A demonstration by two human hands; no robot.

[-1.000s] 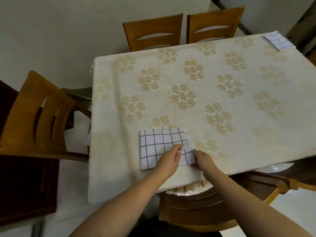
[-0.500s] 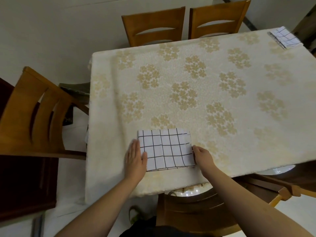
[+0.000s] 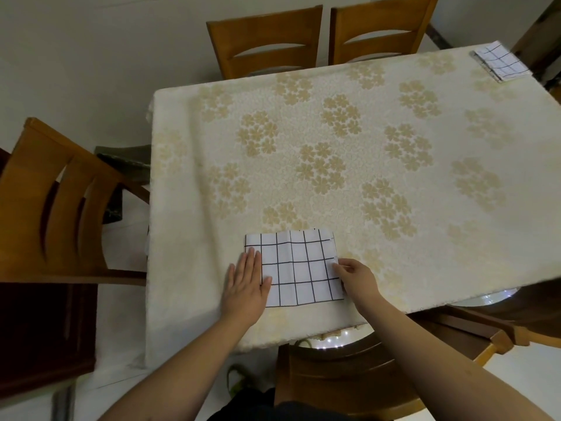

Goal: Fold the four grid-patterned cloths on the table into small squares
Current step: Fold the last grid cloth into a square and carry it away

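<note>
A white cloth with a black grid [image 3: 299, 268] lies folded into a small rectangle near the front edge of the table [image 3: 334, 153]. My left hand [image 3: 246, 287] lies flat with straight fingers on the cloth's left edge. My right hand [image 3: 355, 278] has curled fingers pinching the cloth's right edge. A stack of folded grid cloths [image 3: 499, 60] sits at the table's far right corner.
The table wears a cream cloth with gold flower prints. Two wooden chairs [image 3: 321, 41] stand at the far side, one wooden chair [image 3: 57, 202] at the left, and another [image 3: 349, 375] is tucked under the near edge in front of me.
My left hand moved from the cloth's middle to its left edge and now presses flat. My right hand stays at the right edge. The cloth lies flatter.
</note>
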